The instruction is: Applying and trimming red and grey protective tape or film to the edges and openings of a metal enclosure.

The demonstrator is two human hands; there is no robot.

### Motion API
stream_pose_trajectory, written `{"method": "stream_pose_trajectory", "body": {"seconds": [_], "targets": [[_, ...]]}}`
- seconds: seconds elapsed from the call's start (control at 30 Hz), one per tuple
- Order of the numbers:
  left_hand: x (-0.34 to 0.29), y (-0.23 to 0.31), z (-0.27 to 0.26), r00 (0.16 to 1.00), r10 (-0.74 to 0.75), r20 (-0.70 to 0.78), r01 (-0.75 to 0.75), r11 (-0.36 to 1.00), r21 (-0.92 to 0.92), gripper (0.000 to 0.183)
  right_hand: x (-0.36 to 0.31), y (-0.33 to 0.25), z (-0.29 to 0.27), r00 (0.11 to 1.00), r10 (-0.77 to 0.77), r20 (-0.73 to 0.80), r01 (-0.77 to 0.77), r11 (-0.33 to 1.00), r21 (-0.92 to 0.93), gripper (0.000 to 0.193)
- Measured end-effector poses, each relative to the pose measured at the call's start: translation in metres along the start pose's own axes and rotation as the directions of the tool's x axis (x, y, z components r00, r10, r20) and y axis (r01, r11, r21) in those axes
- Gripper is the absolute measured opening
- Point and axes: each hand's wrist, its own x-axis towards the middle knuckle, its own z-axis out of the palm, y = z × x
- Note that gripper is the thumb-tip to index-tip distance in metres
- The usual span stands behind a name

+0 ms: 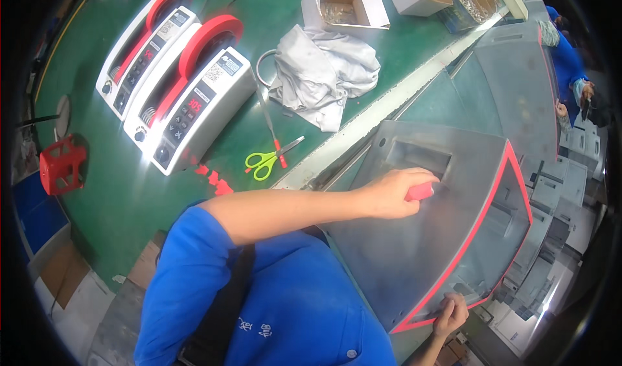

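Observation:
A grey box-like cover (414,249) with a rectangular recess lies in front of me on the right. Red tape (470,230) runs along the edges of its open side. My left hand (395,194) reaches across onto the cover's upper face, beside the recess. Its fingers are closed on a small red piece (420,191) that looks like tape. Low on the right, my right hand (451,311) has its curled fingers at the taped lower edge of the cover. Part of those fingers is hidden.
Two white tape dispensers (217,100) with red rolls stand on the green table (84,106). Green-handled scissors (262,164), red tape scraps (217,183), a grey cloth (324,68) and open cartons (337,16) lie about. More grey covers (512,74) and a person in blue (567,61) are at the right.

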Motion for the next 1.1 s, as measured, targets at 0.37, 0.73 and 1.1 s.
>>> {"method": "stream_pose_trajectory", "body": {"seconds": [0.37,0.73,1.1], "targets": [[0.014,0.009,-0.049,0.858,-0.459,0.232,0.497,0.855,-0.147,0.037,0.001,0.002,-0.002,0.994,0.110,0.005,-0.110,0.992,-0.057,0.016],[0.050,0.012,-0.064,0.530,-0.624,0.574,0.787,0.614,-0.059,0.036,0.010,-0.008,0.003,0.988,0.155,0.013,-0.153,0.981,-0.122,0.017],[0.056,0.040,-0.056,0.448,-0.653,0.611,0.858,0.506,-0.088,0.032,0.006,-0.004,0.006,0.989,0.134,-0.057,-0.138,0.987,-0.085,0.016]]}}
